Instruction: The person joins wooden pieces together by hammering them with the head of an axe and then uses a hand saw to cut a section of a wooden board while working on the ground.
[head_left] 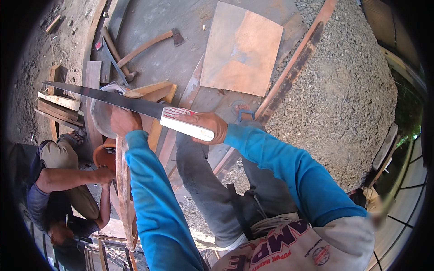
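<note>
My right hand [211,126] is wrapped round the white handle of a hand saw [108,96]. The dark blade points left, its narrow tip reaching past a whitish bucket [102,118]. Just below the blade, my left hand [125,121] is closed on the upper end of a long wooden plank [122,180], which runs down beside my left forearm. Whether the saw's teeth touch the wood cannot be made out. Next to the plank, a co-worker's hand [105,175] is close to the plank and an orange bucket [103,154].
An axe [151,46] and a hammer [115,50] lie on the concrete ahead. A square plywood sheet [242,49] is beyond my feet. Gravel [334,108] spreads to the right, bordered by a long board [294,63]. Wood offcuts [58,108] lie left, near the crouching co-worker [63,194].
</note>
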Tool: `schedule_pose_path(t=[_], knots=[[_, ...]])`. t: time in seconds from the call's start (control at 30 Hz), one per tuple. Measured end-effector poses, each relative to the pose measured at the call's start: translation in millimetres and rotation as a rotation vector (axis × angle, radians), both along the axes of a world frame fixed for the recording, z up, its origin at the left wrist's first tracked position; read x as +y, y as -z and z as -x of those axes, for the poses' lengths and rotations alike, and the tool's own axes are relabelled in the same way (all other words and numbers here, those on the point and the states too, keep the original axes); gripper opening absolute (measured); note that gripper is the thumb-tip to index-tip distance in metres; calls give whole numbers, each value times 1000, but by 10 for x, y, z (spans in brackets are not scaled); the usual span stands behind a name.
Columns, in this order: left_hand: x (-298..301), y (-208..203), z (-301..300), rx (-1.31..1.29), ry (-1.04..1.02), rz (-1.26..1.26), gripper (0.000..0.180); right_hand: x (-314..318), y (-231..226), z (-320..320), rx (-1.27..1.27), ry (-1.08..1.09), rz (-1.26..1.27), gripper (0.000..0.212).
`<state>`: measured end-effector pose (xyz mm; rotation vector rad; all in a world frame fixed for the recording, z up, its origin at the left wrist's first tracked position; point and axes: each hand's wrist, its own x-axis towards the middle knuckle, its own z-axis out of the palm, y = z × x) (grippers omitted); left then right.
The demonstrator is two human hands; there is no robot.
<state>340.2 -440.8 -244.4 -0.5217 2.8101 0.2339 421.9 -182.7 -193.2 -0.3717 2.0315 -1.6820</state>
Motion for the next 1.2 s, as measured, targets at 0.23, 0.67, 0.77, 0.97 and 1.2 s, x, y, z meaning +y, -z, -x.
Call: schedule_pose_path(t=[0.23, 0.67, 0.77, 0.97, 1.2], knots=[[5, -26, 11, 47, 70, -30, 22, -85, -96, -39, -83, 19, -57, 81], [-118, 53, 183, -39, -45, 50, 31, -133, 329, 106, 188, 8, 99, 73], [-223, 131, 179, 40, 13, 47, 33, -171, 380, 200, 230, -6, 156, 73], [-156, 51, 227, 173, -11, 100, 38, -196, 479, 290, 300, -11, 275, 79], [-354, 253, 105, 398, 265, 232, 45, -170, 620, 320, 393, -31, 434, 63]])
